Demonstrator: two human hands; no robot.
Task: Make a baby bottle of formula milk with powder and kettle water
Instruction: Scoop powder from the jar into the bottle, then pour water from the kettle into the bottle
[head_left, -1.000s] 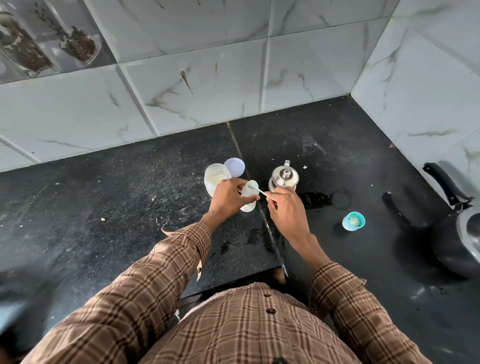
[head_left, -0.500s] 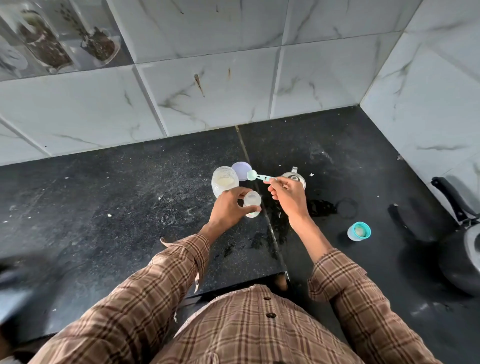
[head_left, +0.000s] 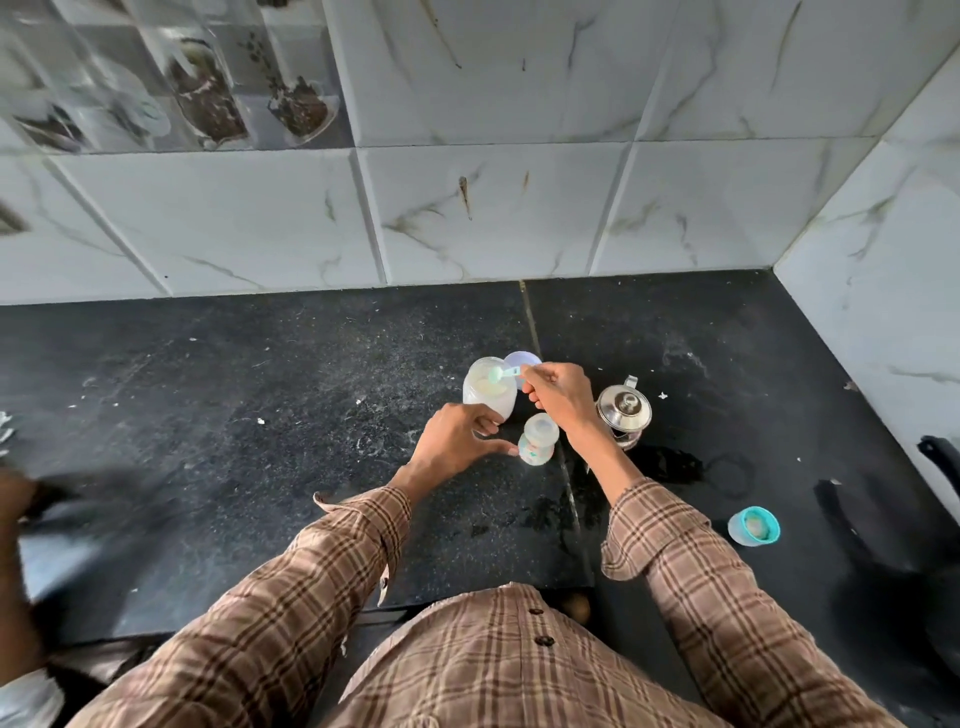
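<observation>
An open translucent powder jar (head_left: 488, 391) stands on the black counter (head_left: 260, 415). My right hand (head_left: 558, 397) pinches a small teal scoop (head_left: 506, 371) whose bowl is over the jar's mouth. Just right of the jar stands the small open baby bottle (head_left: 538, 439), uncapped. My left hand (head_left: 457, 441) rests between jar and bottle, fingers touching the jar's base and thumb reaching toward the bottle; whether it grips either I cannot tell. A steel kettle (head_left: 623, 410) with a lid stands to the right of the bottle.
The jar's pale lid (head_left: 522, 362) lies behind the jar. The bottle's teal cap with teat (head_left: 754, 526) lies at the right. A dark pan with a handle (head_left: 940, 457) is at the right edge. Tiled walls close the back and right. Blurred objects sit at far left.
My right hand carried the scoop from the bottle's mouth leftward to over the powder jar. My left hand loosened from the bottle and slid toward the jar's base.
</observation>
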